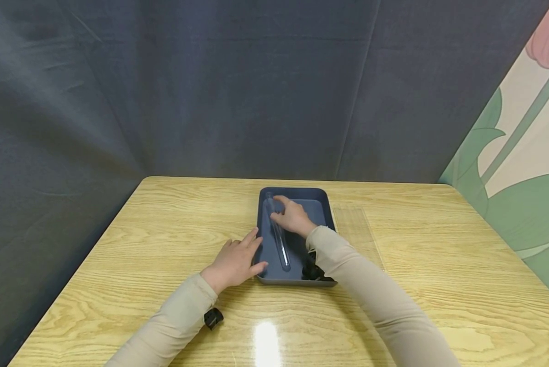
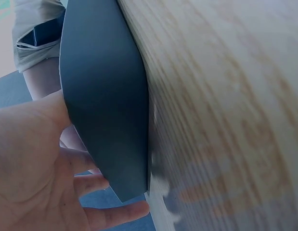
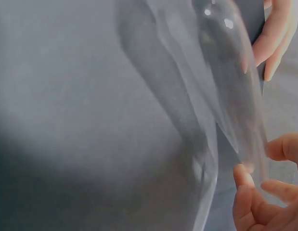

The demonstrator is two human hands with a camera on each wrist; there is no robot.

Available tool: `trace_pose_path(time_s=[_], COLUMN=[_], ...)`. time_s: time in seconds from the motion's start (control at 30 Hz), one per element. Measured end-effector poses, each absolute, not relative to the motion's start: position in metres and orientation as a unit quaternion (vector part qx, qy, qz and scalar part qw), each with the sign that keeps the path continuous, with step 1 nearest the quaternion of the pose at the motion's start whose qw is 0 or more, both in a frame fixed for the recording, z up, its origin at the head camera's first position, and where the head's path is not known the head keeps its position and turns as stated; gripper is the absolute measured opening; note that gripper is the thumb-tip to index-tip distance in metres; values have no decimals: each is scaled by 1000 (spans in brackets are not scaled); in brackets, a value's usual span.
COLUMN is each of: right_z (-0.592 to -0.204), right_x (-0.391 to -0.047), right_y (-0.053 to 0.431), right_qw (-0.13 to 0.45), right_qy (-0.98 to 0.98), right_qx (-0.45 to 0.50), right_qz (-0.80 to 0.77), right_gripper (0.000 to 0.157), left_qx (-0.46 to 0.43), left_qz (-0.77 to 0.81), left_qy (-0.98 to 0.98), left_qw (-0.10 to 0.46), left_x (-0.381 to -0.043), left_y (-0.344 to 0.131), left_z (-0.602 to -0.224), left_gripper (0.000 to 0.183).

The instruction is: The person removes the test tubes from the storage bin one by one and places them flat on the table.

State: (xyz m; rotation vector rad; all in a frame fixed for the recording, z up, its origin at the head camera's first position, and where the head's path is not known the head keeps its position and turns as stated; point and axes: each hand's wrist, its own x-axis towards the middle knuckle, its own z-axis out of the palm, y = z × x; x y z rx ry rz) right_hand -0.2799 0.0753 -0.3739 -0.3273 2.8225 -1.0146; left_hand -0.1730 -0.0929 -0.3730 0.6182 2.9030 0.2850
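Observation:
A dark blue rectangular tray (image 1: 317, 206) lies on the wooden table. Inside it a clear test tube (image 1: 281, 248) slants lengthwise, its rounded end toward the person. My right hand (image 1: 294, 218) reaches over the tray and pinches the tube near its far end between thumb and fingers. In the right wrist view, the fingertips (image 3: 242, 173) meet around the narrow-looking far part of the tube (image 3: 230, 72). With spread, mostly straight fingers, my left hand (image 1: 234, 260) touches the tray's left edge. The left wrist view shows that palm beside the tray's outer wall (image 2: 105, 106).
A flat transparent piece with a grid pattern (image 1: 358, 232) lies right of the tray. Black wrist devices (image 1: 213, 318) sit under both sleeves. A dark curtain (image 1: 256, 102) hangs behind the table (image 1: 187, 219), and a flower-patterned panel (image 1: 526, 168) stands at right.

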Motion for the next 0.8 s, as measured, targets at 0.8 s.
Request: trace_pose_path(time_s=[0.8], right_z=[-362], right_x=[-276], right_y=[83], right_qw=[41], right_qy=[921], right_qx=[-120], right_qz=[-367], right_gripper=[56], left_qx=[202], left_qz=[100], left_qy=[971], left_qw=[85], left_x=[-172], left_y=[-92], left_z=[-371], left_gripper=[63])
